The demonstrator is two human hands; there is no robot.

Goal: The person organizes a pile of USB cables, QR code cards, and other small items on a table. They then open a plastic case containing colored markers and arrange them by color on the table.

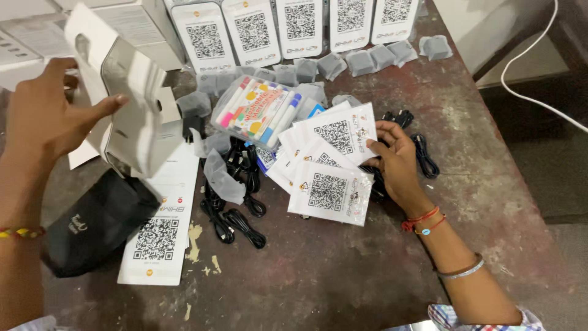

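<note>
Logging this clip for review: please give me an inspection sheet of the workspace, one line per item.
Surface: worn brown table, scuffed, with pale paint flecks.
Job's things: white box held up open; fanned white code cards.
Clutter: marker pack, grey adapters, black pouch, printed sheet, row of code stands at the far edge.
Grippers: left hand grips the box; right hand rests on the cards, fingers spread.
Cables: black coiled cables mid-table; white cable on the floor at right.
Surroundings: white cartons at far left.
</note>
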